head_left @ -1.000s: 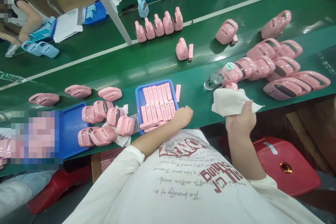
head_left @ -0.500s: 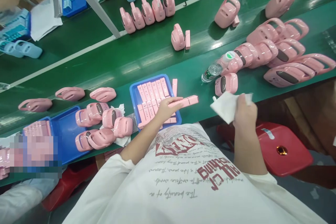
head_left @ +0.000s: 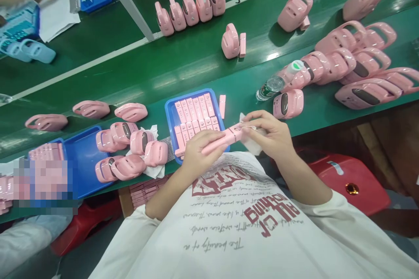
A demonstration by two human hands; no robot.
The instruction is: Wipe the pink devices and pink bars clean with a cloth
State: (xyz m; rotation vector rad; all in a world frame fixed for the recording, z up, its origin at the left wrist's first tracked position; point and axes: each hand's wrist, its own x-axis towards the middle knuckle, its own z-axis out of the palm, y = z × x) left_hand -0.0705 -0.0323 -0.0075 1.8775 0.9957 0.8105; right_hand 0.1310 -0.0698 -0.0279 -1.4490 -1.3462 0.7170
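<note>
My left hand (head_left: pixel 197 151) is closed around one end of a slim pink bar-shaped part (head_left: pixel 225 138), held over the near table edge. My right hand (head_left: pixel 270 133) pinches a white cloth (head_left: pixel 252 144) against the bar's other end. Just behind my left hand lies a small blue tray (head_left: pixel 170 115) with two rows of the same pink bars. One loose pink bar (head_left: pixel 222 105) lies by the tray's right rim. A pink handled casing (head_left: pixel 288 103) lies on its side just beyond my right hand.
A water bottle (head_left: pixel 275 83) lies beside a pile of pink casings (head_left: pixel 353 69) at the right. More casings (head_left: pixel 131 152) sit on a cloth at the left by a large blue tray (head_left: pixel 83 161). Upright casings (head_left: pixel 191 8) stand on the green belt (head_left: pixel 183 59). A red stool (head_left: pixel 353 183) is below right.
My left hand lifted a pink bar out of the small tray and drew it toward me. My right hand brought the white cloth leftward onto the bar.
</note>
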